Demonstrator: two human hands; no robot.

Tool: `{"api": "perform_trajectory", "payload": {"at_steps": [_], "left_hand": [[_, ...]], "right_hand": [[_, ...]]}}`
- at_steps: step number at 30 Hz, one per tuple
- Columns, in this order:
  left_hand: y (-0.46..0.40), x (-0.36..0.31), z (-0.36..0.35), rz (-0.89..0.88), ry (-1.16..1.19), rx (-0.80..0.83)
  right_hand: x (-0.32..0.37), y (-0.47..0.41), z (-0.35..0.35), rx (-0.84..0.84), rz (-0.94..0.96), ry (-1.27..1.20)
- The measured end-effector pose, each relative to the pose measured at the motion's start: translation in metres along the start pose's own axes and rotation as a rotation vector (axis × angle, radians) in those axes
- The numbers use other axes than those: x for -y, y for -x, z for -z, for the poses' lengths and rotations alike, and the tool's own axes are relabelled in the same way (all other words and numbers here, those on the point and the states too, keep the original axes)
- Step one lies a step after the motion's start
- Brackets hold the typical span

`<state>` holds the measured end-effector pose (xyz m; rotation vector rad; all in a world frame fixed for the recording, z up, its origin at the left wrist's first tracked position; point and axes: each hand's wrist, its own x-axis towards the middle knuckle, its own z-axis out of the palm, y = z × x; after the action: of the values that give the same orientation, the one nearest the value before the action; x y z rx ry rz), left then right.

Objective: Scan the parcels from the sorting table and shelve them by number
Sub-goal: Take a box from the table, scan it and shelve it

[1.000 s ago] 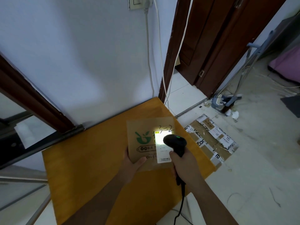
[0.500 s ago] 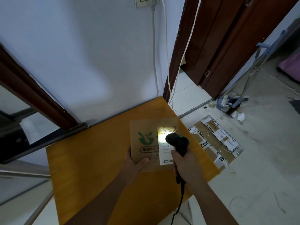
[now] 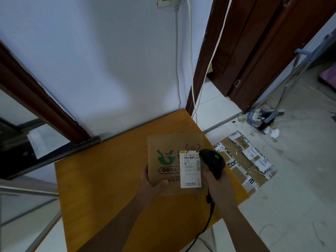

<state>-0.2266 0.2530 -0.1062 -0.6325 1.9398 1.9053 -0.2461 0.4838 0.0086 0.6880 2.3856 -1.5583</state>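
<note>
The parcel [image 3: 169, 160], a flat brown envelope with a green logo, a white shipping label [image 3: 190, 169] and "3-2" handwritten above that label, is held just above the right half of the yellow counter [image 3: 101, 179], nearer its right edge than its left. The left hand [image 3: 153, 186] pinches its near-left corner, thumb on top and fingers hidden beneath; that grip looks chosen to keep the label face up, flat and uncovered. The right hand [image 3: 217, 182] is wrapped round the handle of a black scanner [image 3: 212, 161], whose head with a green light sits at the label's upper right edge, pointing toward the barcode, so the reading step seems to be in hand. No scan light shows on the label. The scanner's cable [image 3: 209, 217] trails down past the counter's near edge. The handwritten number probably names the shelf slot, though no shelf is clearly in view. The envelope is sealed, its contents unseen. On the floor beyond the counter's right edge lies a flattened, taped cardboard box [image 3: 245, 160], holding nothing.
</note>
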Motion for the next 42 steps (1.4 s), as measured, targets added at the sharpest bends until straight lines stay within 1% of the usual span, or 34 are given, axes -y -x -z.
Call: {"api": "perform_trajectory", "payload": {"at_steps": [6,10,14,18,23,29,31,33,38,42], "left_hand": [[0.006,0.001,0.0,0.041,0.045,0.004],[0.017,0.001,-0.003,0.035,0.156,0.016],[0.037,-0.004,-0.001,-0.015,0.164,0.016],[0.069,-0.023,0.006,-0.095,0.179,0.018],[0.132,-0.046,0.025,-0.167,0.271,0.055],[0.227,-0.057,0.051,-0.205,0.474,0.126],[0.254,-0.056,0.06,-0.24,0.489,0.148],[0.278,-0.054,0.067,-0.291,0.482,0.135],[0.338,-0.047,0.089,-0.408,0.439,0.009],[0.394,-0.024,0.106,-0.453,0.387,-0.075]], "right_hand": [[-0.012,-0.001,-0.002,0.118,-0.069,0.029],[-0.016,0.008,-0.001,0.104,-0.068,0.064],[-0.015,0.035,0.01,0.06,-0.045,0.059],[0.0,0.081,0.024,0.041,0.008,0.004],[0.024,0.161,0.042,-0.082,0.148,-0.073],[0.045,0.267,0.059,-0.162,0.286,-0.17],[0.047,0.296,0.061,-0.144,0.338,-0.159],[0.048,0.323,0.06,-0.1,0.402,-0.13],[0.044,0.367,0.056,-0.01,0.531,-0.074],[0.031,0.393,0.048,0.107,0.578,-0.045]]}}
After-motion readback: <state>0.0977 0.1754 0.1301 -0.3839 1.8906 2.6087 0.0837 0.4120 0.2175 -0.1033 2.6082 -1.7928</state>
